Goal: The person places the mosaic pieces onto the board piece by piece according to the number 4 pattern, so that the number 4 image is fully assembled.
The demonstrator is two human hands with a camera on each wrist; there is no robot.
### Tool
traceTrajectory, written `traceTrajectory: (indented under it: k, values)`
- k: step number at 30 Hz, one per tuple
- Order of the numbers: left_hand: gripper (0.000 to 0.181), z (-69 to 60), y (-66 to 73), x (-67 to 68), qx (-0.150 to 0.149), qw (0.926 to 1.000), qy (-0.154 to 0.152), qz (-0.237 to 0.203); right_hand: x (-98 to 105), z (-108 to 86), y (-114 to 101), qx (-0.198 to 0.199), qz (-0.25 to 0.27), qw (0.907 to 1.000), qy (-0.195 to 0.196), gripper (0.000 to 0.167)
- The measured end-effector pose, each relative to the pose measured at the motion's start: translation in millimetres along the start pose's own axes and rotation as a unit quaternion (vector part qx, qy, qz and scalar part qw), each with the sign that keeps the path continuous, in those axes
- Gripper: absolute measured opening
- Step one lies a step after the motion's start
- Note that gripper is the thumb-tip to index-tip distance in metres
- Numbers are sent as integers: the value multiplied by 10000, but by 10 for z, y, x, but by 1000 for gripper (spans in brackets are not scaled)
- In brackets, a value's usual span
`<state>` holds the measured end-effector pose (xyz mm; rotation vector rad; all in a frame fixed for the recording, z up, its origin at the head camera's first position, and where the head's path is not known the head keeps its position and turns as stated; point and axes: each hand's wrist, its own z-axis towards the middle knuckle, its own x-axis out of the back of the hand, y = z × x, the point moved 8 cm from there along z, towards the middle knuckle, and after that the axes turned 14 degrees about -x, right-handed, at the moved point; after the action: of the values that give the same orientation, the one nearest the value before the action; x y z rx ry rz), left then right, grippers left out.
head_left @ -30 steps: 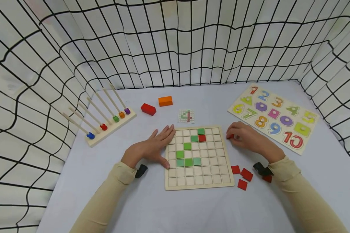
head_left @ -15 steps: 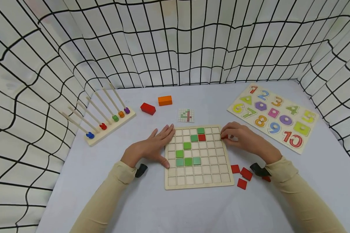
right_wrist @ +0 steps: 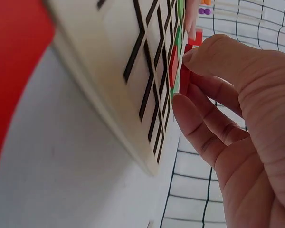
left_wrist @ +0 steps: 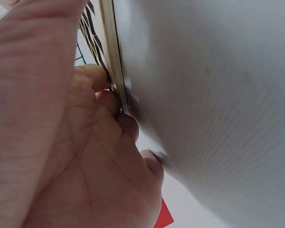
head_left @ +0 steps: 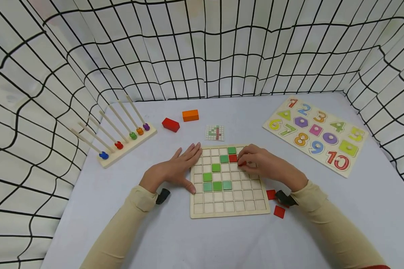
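Observation:
A wooden grid board (head_left: 235, 207) lies on the table with several green tiles (head_left: 216, 167) and one red tile (head_left: 233, 158) set in its cells. My left hand (head_left: 175, 170) rests along the board's left edge, thumb and fingertips touching it, fingers fairly straight. Over the board's upper right part, my right hand (head_left: 266, 164) pinches another red tile (right_wrist: 185, 78) between thumb and fingers, just beside the placed red one. In the right wrist view this tile is tilted above the grid. Loose red tiles (head_left: 279, 212) lie right of the board, partly hidden by the right wrist.
A small pattern card (head_left: 215, 133) lies behind the board. Red (head_left: 170, 125) and orange blocks (head_left: 190, 116) lie farther back. A peg stand with beads (head_left: 128, 145) is at left, a number puzzle (head_left: 314, 134) at right. Black netting (head_left: 205, 59) surrounds the table.
My right hand has moved left from beside the board to over its upper right cells, carrying the red tile. My left hand has stayed in place.

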<state>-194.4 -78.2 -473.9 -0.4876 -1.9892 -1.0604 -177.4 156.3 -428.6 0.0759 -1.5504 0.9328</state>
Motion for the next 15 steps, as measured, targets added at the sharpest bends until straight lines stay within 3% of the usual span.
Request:
traceTrajectory:
  k: [6, 15]
  values:
    - [141, 2, 8, -7, -21, 10000, -6, 4, -143, 64, -177, 471, -51, 9989, -55, 11]
    - [141, 1, -1, -1, 22, 10000, -33, 31, -186, 116, -175, 416, -108, 9991, 12, 9]
